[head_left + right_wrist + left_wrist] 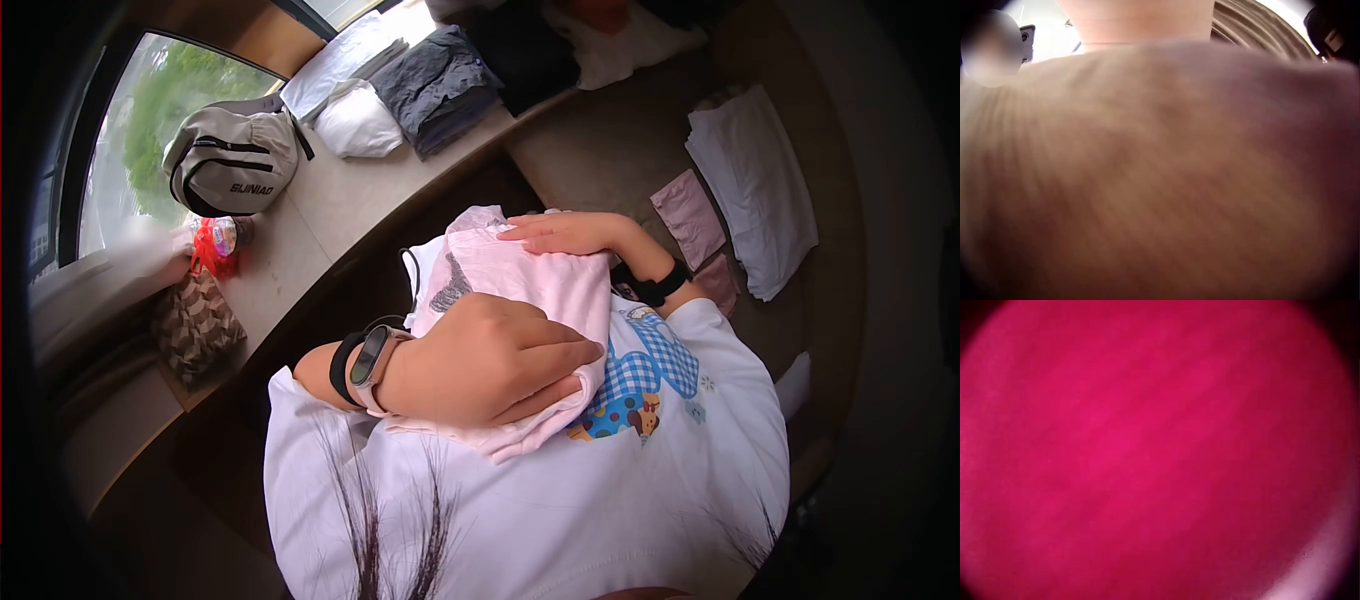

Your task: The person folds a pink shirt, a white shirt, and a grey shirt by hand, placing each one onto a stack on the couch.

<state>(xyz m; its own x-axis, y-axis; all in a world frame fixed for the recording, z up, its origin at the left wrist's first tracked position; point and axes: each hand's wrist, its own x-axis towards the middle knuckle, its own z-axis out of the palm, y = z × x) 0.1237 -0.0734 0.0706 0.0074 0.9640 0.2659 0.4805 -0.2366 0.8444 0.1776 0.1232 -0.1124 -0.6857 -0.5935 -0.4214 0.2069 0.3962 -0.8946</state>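
As a long pale ledge [330,215] runs beyond the pink garment [540,270], a window [150,100] stands far off to the garment's left. Right of the garment spreads a brown surface [600,140], floor or seat, I cannot tell which, bearing white folded cloth [755,190]. In front of the person's white shirt [600,510] lies the garment itself; beyond it, on the ledge, sit a pale backpack [240,155] and dark folded clothes [435,85]. The left hand [480,360] is clamped on the garment's near folded edge; the right hand [565,232] rests on its far part, fingers extended. A red plastic bag [212,245] sits left of the garment.
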